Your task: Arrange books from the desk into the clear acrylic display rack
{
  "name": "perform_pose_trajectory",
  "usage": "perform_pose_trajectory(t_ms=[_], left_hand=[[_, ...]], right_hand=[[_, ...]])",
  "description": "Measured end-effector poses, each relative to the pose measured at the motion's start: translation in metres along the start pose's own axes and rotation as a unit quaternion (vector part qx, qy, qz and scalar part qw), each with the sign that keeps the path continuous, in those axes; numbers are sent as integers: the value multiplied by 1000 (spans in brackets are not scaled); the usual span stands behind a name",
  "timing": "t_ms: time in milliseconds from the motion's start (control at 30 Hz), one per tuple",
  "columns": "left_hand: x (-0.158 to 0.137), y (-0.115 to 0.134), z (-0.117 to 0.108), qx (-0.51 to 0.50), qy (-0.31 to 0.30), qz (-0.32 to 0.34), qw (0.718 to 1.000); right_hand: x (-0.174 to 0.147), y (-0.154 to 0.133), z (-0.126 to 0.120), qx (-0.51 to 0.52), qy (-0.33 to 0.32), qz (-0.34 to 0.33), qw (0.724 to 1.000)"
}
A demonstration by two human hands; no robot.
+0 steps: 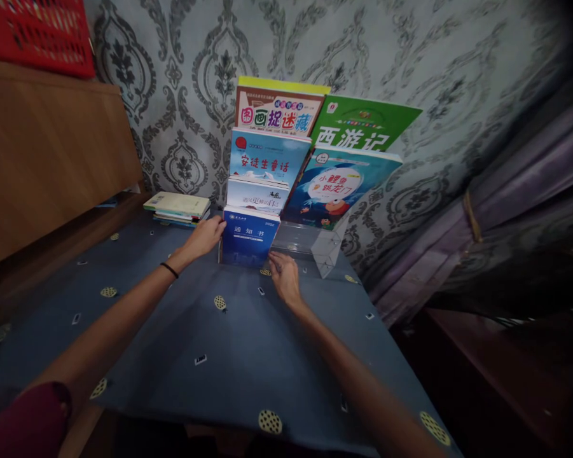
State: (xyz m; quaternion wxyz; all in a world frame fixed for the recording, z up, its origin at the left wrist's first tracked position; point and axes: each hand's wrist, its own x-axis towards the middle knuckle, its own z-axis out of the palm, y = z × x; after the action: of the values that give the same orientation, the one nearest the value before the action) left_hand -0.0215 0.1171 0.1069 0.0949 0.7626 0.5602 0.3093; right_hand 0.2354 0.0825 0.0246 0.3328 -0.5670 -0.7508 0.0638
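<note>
Fingers of left hand (205, 236) and right hand (283, 275) touching blue booklet (248, 236).

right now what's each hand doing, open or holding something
Left hand: open, fingertips on the left edge of the dark blue booklet in the clear display stand.
Right hand: open, fingers at the booklet's lower right corner, gripping nothing.

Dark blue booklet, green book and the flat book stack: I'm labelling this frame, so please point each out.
dark blue booklet (248, 238): head view, middle of front cover.
green book (362, 127): head view, upper cover.
book stack (177, 205): head view, top book's cover.
</note>
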Motion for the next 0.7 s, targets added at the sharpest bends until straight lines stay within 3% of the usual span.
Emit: perform_pose_trajectory(t_ms=[233, 500, 700], left_hand=[[0, 2, -1, 4, -8, -13, 1000], [-1, 3, -2, 19, -16, -9, 1000], [1, 1, -1, 13, -17, -5, 1000]], right_hand=[[1, 7, 11, 13, 16, -17, 1000], [-2, 24, 29, 112, 102, -63, 986], [-8, 26, 37, 129, 128, -65, 981]])
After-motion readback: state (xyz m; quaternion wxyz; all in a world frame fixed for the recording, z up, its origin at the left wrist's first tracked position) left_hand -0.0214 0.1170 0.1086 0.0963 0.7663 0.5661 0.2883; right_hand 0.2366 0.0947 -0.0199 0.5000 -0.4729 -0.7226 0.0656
